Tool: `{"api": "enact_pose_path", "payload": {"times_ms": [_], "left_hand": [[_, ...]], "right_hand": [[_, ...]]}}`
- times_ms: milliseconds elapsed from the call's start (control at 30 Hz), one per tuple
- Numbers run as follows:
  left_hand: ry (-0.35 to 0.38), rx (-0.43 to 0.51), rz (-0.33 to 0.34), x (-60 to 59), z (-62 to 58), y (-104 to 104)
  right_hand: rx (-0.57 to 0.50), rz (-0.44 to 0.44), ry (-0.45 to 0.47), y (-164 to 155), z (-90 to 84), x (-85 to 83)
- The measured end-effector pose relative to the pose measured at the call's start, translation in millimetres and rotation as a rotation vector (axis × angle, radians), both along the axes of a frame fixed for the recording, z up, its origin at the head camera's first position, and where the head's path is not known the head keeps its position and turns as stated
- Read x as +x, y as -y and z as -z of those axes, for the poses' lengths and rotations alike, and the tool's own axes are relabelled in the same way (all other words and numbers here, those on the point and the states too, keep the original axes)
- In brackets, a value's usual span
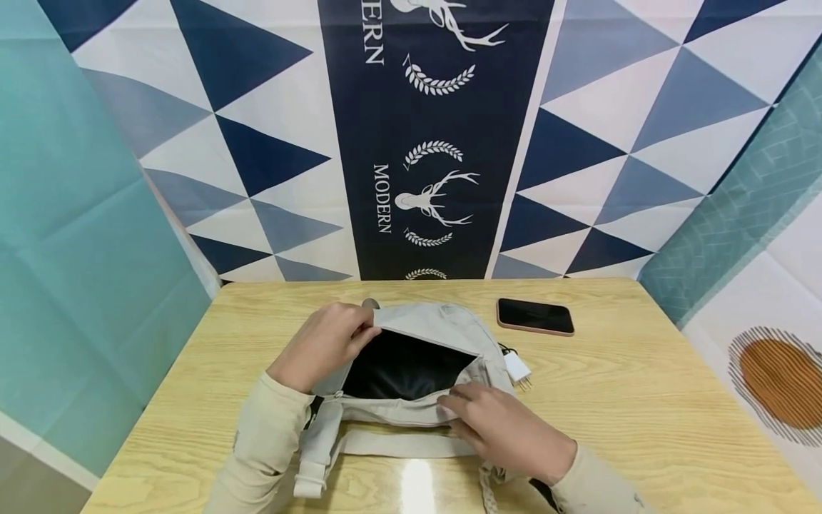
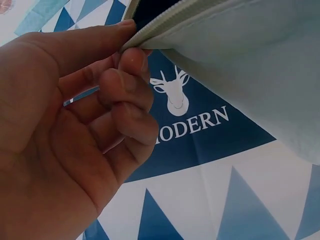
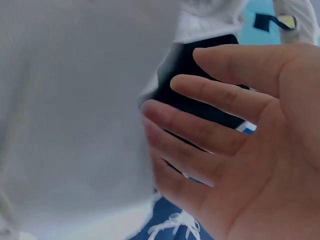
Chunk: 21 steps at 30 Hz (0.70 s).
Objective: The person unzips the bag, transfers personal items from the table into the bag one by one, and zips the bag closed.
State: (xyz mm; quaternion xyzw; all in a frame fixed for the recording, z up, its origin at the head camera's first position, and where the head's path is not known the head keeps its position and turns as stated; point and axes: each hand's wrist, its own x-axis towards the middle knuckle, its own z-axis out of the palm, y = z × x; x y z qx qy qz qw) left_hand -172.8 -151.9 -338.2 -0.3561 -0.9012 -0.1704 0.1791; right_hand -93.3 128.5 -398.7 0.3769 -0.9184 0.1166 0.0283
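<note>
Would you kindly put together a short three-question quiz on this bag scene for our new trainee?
1. True or false: the beige bag lies with its opening pulled apart, showing a dark lining.
2. Which hand pinches the zipper edge of the bag? A) the left hand B) the right hand C) neither
3. Fill in: on the wooden table, beyond the white charger plug, a dark ____ lies flat.

Key: 1 true; 2 A; 3 phone. The right hand rests on the bag's near edge, its fingers fairly straight.
</note>
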Motion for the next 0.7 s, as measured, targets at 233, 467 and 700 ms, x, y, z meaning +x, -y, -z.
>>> {"api": "enact_pose_path", "payload": {"times_ms": [233,467,700], "left_hand": [[0.010,0.004,-0.004,0.0,2.0,1.0],[0.019,-0.003,-0.012,-1.0,0.2,0.9],[0.017,-0.006,-0.017,-0.9,0.4,1.1]], "right_hand": [[-0.085,0.050,-0.165,-17.2,-16.9,-9.9],[-0.173,0.154,-0.179,-51.0,-22.4,-43.2],[-0.113,0.306,-0.022,-96.2,-0.5,-85.4]]}}
